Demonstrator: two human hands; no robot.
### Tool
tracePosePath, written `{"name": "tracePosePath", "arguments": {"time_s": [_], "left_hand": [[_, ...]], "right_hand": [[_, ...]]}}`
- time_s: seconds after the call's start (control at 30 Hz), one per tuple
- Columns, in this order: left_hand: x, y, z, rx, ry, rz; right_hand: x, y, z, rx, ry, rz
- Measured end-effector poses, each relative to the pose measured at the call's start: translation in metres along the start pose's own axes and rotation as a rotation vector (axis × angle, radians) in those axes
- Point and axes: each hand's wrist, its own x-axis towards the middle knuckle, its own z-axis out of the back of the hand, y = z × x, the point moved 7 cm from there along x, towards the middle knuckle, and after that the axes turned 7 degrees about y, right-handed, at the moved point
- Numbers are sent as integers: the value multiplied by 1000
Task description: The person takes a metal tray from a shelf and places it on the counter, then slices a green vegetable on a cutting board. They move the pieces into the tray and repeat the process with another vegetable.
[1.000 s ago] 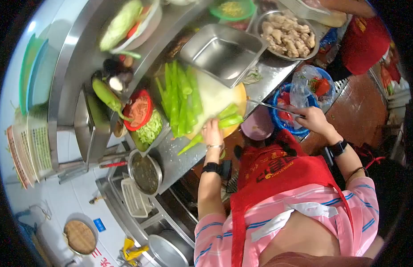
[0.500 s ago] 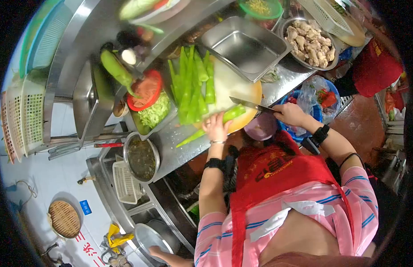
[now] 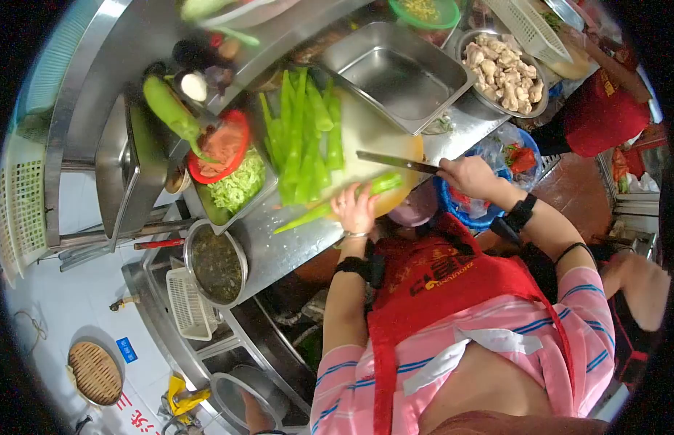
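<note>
Green pepper (image 3: 386, 183) lies at the near edge of the cutting board (image 3: 360, 130), where our left hand (image 3: 355, 209) has its fingers bent over it, holding it; our right hand (image 3: 469, 177) is closed around the handle of a knife (image 3: 396, 162), its blade above the board's right half; other peppers (image 3: 299, 145) lie heaped along the board's left side; beyond the board we have a metal pan (image 3: 404, 76), its bare bottom showing; right of that, a round bowl (image 3: 512, 112) holds pale meat chunks (image 3: 500, 71); left of the board, a red bowl (image 3: 244, 130) of pinkish food (image 3: 222, 147) sits by shredded greens (image 3: 239, 187); nearer us, a pot (image 3: 243, 262) holds dark liquid (image 3: 215, 264).
</note>
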Motion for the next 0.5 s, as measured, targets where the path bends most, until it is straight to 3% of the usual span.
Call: {"name": "tracePosePath", "arguments": {"time_s": [0.07,0.27,0.5], "left_hand": [[-1,0,-1,-1,-4,-6],[-4,2,-3,1,-58,-34],[-2,-1,1,26,-40,-24]], "right_hand": [[8,1,-25,-106,147,24],[8,8,-1,-120,77,89],[18,0,-26,-116,160,79]]}}
